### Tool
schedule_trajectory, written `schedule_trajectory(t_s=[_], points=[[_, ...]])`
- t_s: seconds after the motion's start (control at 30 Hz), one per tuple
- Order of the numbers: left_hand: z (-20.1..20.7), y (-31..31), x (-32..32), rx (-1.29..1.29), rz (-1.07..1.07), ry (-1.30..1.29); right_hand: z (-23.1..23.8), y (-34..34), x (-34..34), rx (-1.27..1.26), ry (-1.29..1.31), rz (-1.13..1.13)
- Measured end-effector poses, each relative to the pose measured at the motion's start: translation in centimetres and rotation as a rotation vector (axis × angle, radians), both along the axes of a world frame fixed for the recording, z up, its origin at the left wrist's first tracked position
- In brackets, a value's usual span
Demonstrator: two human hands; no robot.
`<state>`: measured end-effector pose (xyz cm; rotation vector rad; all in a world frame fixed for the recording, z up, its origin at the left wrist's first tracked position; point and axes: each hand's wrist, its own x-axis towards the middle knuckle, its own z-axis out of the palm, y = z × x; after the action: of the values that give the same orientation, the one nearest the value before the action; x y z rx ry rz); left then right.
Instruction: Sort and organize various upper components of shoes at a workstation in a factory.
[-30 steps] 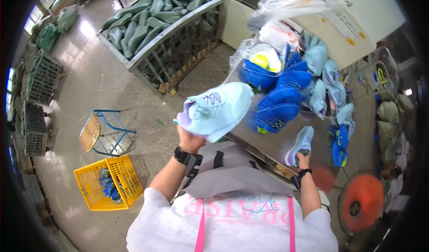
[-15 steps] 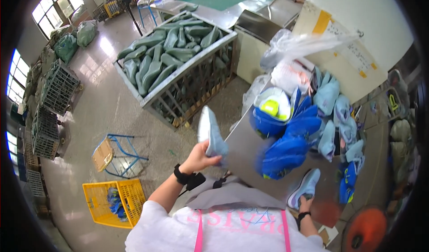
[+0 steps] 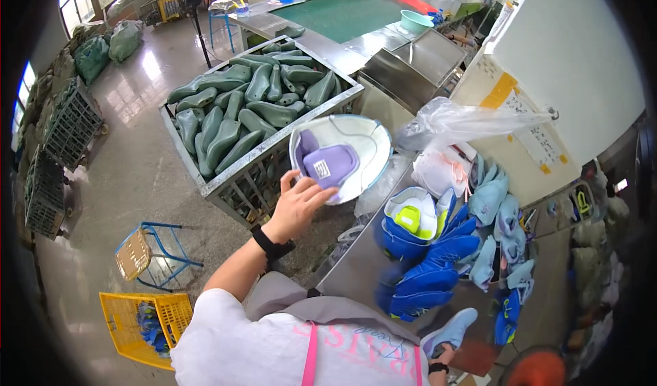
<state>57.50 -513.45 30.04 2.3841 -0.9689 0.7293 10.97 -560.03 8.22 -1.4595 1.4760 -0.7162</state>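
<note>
My left hand (image 3: 295,211) pinches the rim of a white shoe upper (image 3: 369,155) with a purple inner patch, held up in front of the crate. Lower right, my right hand (image 3: 442,357) grips the rear of a light blue shoe (image 3: 455,330) beside the metal table; some of its fingers are hidden. Between the hands, a stack of blue shoe uppers (image 3: 424,283) lies on the metal table (image 3: 352,266). One blue upper (image 3: 404,239) at its far end shows a white and yellow inside. Pale blue uppers (image 3: 489,198) lie to the right.
A metal crate (image 3: 233,198) full of green shoe lasts (image 3: 260,81) stands ahead. A blue-framed stool (image 3: 164,252) and a yellow basket (image 3: 126,335) are at left. Plastic bags (image 3: 452,122) hang by a white panel (image 3: 582,64). A blurred orange round thing (image 3: 537,369) is at lower right.
My left hand has lifted the upper forward and turned it, so its inside now shows. My right hand still holds the light blue shoe, now lower in view. The whole view has shifted.
</note>
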Motion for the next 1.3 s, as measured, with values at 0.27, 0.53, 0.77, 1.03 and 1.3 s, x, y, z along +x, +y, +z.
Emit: schedule_trajectory(t_s=[0.27,0.53,0.77,1.03,1.3], points=[[-2.2,9.3,10.2,-0.106,-0.058,-0.145,11.2,9.4,3.7,0.293,-0.741,-0.077],[-2.4,17.6,15.0,-0.155,-0.093,-0.077,20.4,24.8,25.2,0.277,-0.802,0.329],[-2.9,24.0,16.6,-0.396,-0.199,0.452,19.3,31.2,43.2,0.500,-0.541,0.669],[-4.3,28.6,17.0,-1.164,-0.097,1.031,17.7,34.1,62.2,0.575,-0.437,1.050],[-6.3,21.9,27.2,-1.424,0.076,0.869,13.4,30.2,86.0,0.422,-0.377,1.215]])
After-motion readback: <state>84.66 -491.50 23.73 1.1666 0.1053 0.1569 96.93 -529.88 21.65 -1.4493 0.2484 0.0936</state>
